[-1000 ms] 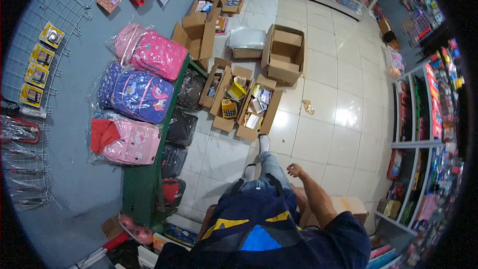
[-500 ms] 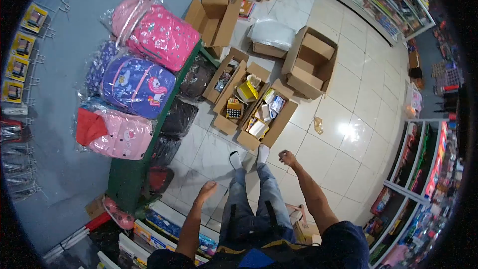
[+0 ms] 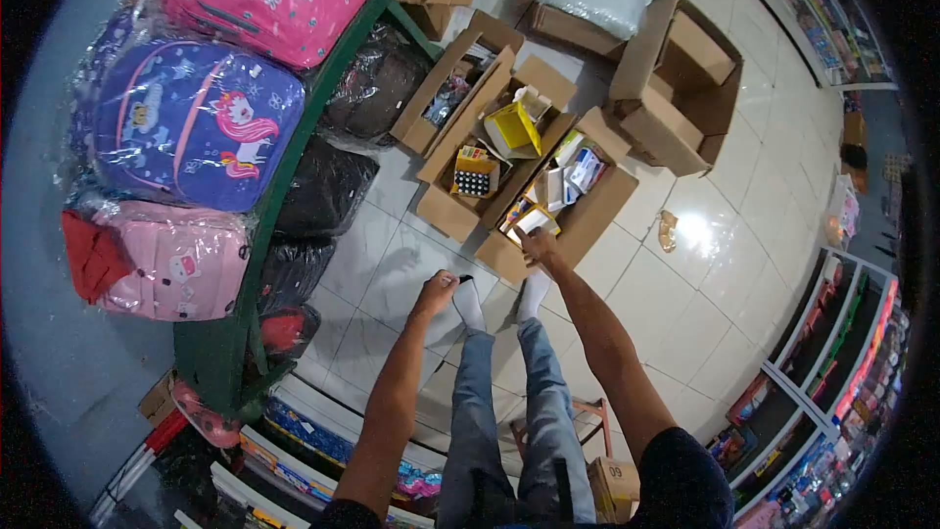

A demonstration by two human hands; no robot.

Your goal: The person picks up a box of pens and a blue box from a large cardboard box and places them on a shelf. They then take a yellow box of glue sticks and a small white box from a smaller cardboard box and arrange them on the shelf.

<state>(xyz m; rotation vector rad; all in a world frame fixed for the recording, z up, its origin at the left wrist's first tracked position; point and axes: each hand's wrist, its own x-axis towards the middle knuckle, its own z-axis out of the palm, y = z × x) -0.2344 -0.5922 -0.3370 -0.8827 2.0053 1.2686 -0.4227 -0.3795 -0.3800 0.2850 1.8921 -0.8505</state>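
My right hand [image 3: 537,244] reaches over the near end of an open cardboard box [image 3: 593,235], fingers stretched down at a white and yellow carton [image 3: 534,223]. Farther inside that box lie white and blue packets [image 3: 573,179]. My left hand [image 3: 440,291] hangs above the floor tiles near my left foot, its fingers curled in with nothing showing in them. Left of the right hand's box, another open carton [image 3: 447,218] holds a yellow box [image 3: 513,129] and a small tray of dark-topped bottles [image 3: 472,182].
Plastic-wrapped backpacks [image 3: 201,122] fill a green shelf [image 3: 294,162] on the left. A large open carton [image 3: 676,88] stands at the back right, near a bubble-wrapped package [image 3: 592,0]. A crumpled brown scrap [image 3: 668,231] lies on the tiles. Display shelves [image 3: 808,372] line the right.
My view has moved closer to the boxes. My right hand has gone forward from above the floor into the box; my left hand has also come forward.
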